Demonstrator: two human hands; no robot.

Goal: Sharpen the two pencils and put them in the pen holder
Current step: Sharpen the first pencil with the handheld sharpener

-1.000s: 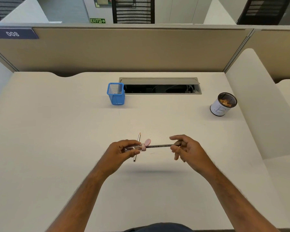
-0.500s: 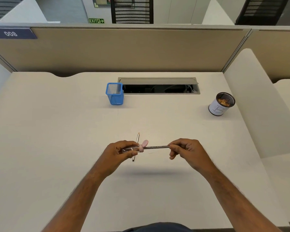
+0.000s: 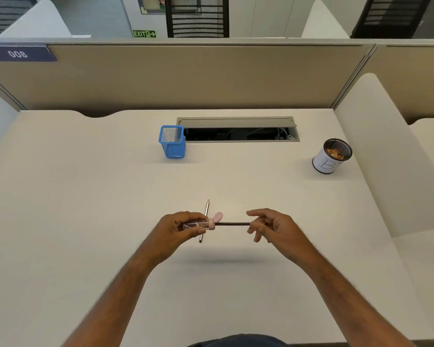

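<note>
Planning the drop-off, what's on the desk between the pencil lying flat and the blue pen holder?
Nothing: in the head view, bare desk separates the lying pencil from the blue pen holder.

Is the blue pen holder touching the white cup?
Apart. The head view shows the blue pen holder by the cable slot's left end and the white cup far right, bare desk between them.

- The counter [image 3: 110, 196] looks smooth, matt, off-white laminate.
- The pen holder [image 3: 172, 142] is blue wire mesh, see-through at its walls.
- The sharpener [image 3: 198, 224] has a clear, glossy plastic barrel and a pale pink plastic cap.
- The pencil in the sharpener [image 3: 233, 224] has a dark, slightly shiny coat.
- The cup [image 3: 331, 156] shows a matt white paper-like wrap and a dark mesh rim.
- The partition [image 3: 186, 76] looks like matt beige cloth.
</note>
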